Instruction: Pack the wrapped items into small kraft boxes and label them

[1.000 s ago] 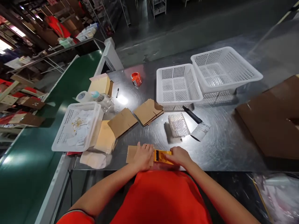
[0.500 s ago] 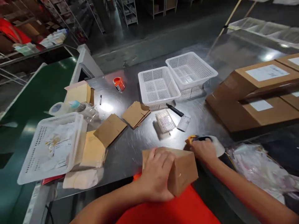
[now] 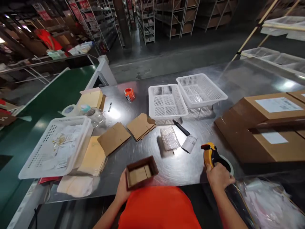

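Observation:
An open-topped small cardboard box (image 3: 141, 173) is tilted toward the camera at the table's front edge, and my left hand (image 3: 123, 187) grips its left side. My right hand (image 3: 218, 178) is closed on the yellow and black tape dispenser (image 3: 209, 154), right of the box, over the table's front edge. Between and beyond the hands lie a bubble-wrapped item (image 3: 170, 138), a curled paper label (image 3: 189, 143) and a black marker (image 3: 181, 128). Flat cardboard pieces (image 3: 113, 138) lie to the left of these.
Two white baskets (image 3: 168, 101) stand at the back of the metal table (image 3: 133, 156). Taped cartons (image 3: 274, 127) are at right, plastic bags (image 3: 274, 203) at lower right. A filled basket (image 3: 59, 146) is at left beside a green conveyor (image 3: 57, 90). A person in red (image 3: 50, 39) stands far left.
The box has moved left and turned, so its open top now faces the camera. My right hand has the dispenser lifted more upright. The camera view has tilted up.

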The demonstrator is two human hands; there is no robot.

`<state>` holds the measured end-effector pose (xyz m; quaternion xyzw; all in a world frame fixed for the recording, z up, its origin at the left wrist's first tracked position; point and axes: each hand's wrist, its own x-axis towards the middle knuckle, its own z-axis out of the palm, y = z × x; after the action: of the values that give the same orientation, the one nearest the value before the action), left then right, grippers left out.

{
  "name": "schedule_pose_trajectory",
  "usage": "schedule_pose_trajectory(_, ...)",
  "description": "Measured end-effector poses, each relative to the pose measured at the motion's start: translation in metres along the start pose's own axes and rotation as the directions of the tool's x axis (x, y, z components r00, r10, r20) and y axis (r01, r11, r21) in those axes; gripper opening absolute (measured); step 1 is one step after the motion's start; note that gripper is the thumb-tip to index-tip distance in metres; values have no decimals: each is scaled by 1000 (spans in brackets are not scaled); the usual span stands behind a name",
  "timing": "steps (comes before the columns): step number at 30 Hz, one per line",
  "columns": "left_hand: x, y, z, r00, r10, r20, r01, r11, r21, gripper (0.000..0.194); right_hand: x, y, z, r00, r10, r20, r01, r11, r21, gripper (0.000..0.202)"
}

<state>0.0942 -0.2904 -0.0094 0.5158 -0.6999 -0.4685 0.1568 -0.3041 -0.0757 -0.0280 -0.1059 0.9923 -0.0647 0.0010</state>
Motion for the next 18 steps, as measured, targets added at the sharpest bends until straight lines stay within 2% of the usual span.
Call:
schedule_pose_trajectory(2, -3, -18, -12, 996, -68, -53, 64, 994, -83, 80, 2, -27, 0, 993, -43, -106, 57, 989, 135, 56)
schedule_pose_trajectory(4, -3, -19, -24, 982, -123, -146, 105, 987, -120, 65, 7, -69, -11, 979, -178, -102, 201, 932, 302, 62)
schedule_pose_trajectory(5, -2, -15, -29, 969, -154, -191, 133, 984, -120, 58, 9, -94, -19, 966, -257, -37, 253, 897, 362, 62)
schedule_pose_trajectory(7, 1, -2, -39, 938, -258, -233, 227, 962, -150, 48, 13, -143, -35, 928, -337, 159, 260, 891, 373, 62)
schedule_pose_trajectory(10, 6, 21, -47, 882, -437, -176, 387, 885, -258, 53, 16, -194, -50, 851, -289, 438, 194, 949, 249, 62)
schedule_pose_trajectory(12, 8, 34, -44, 895, -426, -131, 398, 896, -196, 53, 16, -205, -55, 831, -285, 478, 208, 956, 209, 58)
schedule_pose_trajectory(15, 7, 51, -31, 973, -222, -65, 225, 973, 48, 46, 9, -200, -60, 863, -390, 320, 316, 912, 262, 47)
schedule_pose_trajectory(17, 5, 59, -22, 992, -126, -7, 126, 985, 120, 44, -3, -193, -69, 856, -477, 197, 371, 834, 407, 48)
schedule_pose_trajectory(18, 3, 63, -18, 993, -115, 11, 112, 986, 126, 45, -13, -190, -74, 835, -526, 163, 386, 770, 508, 49)
